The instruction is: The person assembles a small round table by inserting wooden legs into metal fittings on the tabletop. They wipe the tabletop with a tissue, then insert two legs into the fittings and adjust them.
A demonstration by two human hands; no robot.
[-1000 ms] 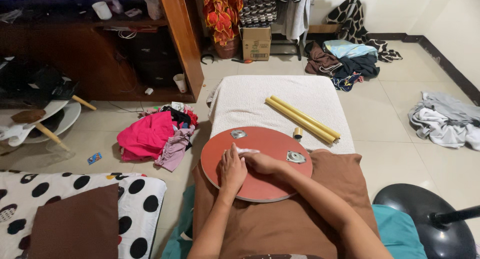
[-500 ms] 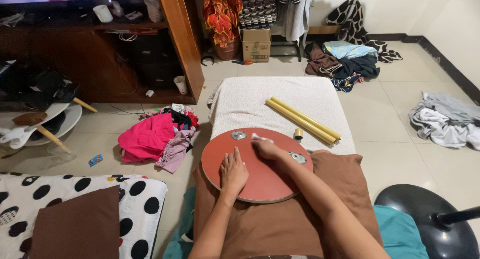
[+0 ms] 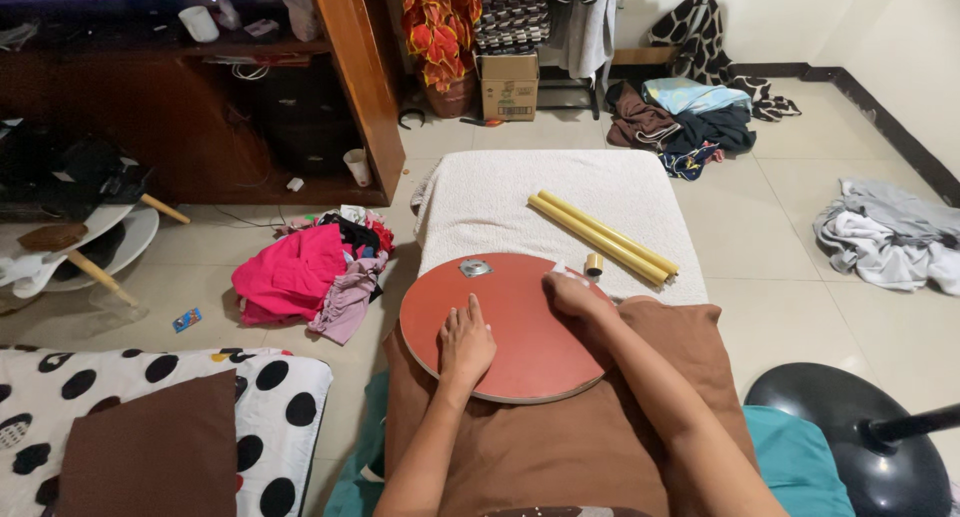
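Note:
A round red-brown tabletop (image 3: pixel 520 352) lies upside down on a brown cushion (image 3: pixel 560 447) in front of me. My left hand (image 3: pixel 466 342) rests flat on it, fingers together, left of centre. At the disc's right edge my right hand (image 3: pixel 575 295) presses a small white cloth (image 3: pixel 562 270), covering the metal bracket there. A second metal mounting plate (image 3: pixel 475 268) shows at the disc's far edge. Two yellow legs (image 3: pixel 603 237) lie on the white towel-covered cushion (image 3: pixel 480 202) beyond, with a short yellow piece (image 3: pixel 594 265) beside them.
A pile of pink and dark clothes (image 3: pixel 300 272) lies on the tile floor at left. A polka-dot cushion (image 3: pixel 130 397) sits at lower left, a black round stool base (image 3: pixel 850 437) at lower right. More clothes (image 3: pixel 885 232) lie at right, and a wooden cabinet (image 3: pixel 200 97) stands behind.
My right hand has slid the white cloth across the tabletop from near my left hand to the right edge, over the right bracket. My left hand has stayed in place.

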